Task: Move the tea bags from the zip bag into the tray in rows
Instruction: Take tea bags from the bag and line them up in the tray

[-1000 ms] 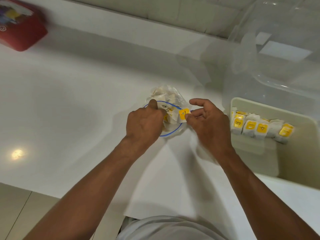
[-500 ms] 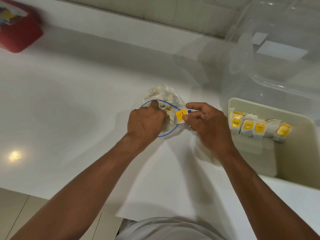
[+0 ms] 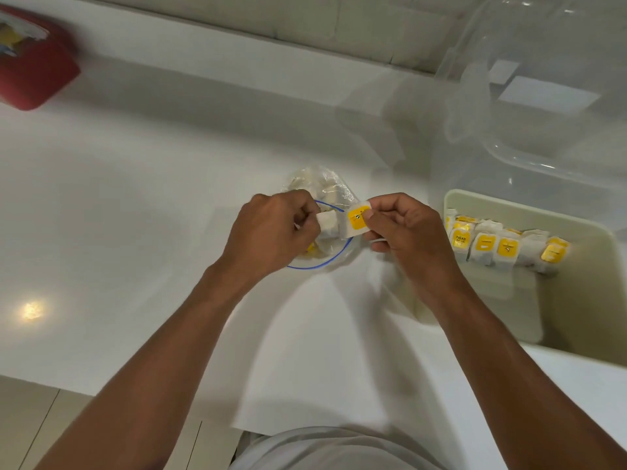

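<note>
A clear zip bag (image 3: 325,188) with a blue rim lies open on the white counter, with several tea bags inside. My right hand (image 3: 403,239) pinches a white tea bag with a yellow label (image 3: 358,218) just above the bag's mouth. My left hand (image 3: 271,232) pinches a second white tea bag (image 3: 328,222) right beside it, over the bag opening. A cream tray (image 3: 509,205) stands to the right, holding a row of several yellow-labelled tea bags (image 3: 509,247) along its far side.
A large clear plastic container (image 3: 529,96) stands behind the tray. A red box (image 3: 34,76) sits at the far left of the counter. The counter's front edge runs across the lower left, with floor tiles beyond it.
Both hands have lifted slightly from the bag's mouth. The right hand has drawn the yellow-labelled tea bag up and out, and the left hand now pinches another tea bag.
</note>
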